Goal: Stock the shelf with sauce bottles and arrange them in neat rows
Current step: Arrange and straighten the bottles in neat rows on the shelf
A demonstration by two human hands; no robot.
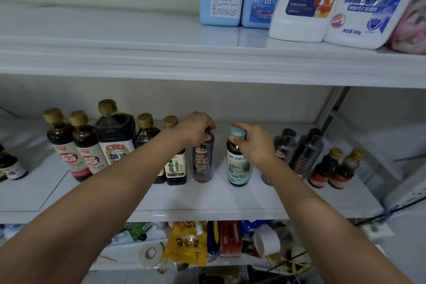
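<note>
The dark sauce bottle (203, 161) is standing upright on the middle shelf (207, 205), with the left hand (197, 128) curling over its cap and gripping it. At its 3 o'clock, the right hand (254, 143) is pinching the teal-capped bottle (238, 166) at the cap. Gold-capped bottles (80, 145) are standing at 9 o'clock, and detergent jugs (297, 0) are sitting at 12 o'clock.

Both bare forearms extend forward and upward, converging from the lower corners; the left hand (197, 128) lies palm-down with its fingers curled over the top of a dark sauce bottle (204, 163), and the right hand (252, 143), near it, grips the cap of a teal-capped sauce bottle (238, 166).
</note>
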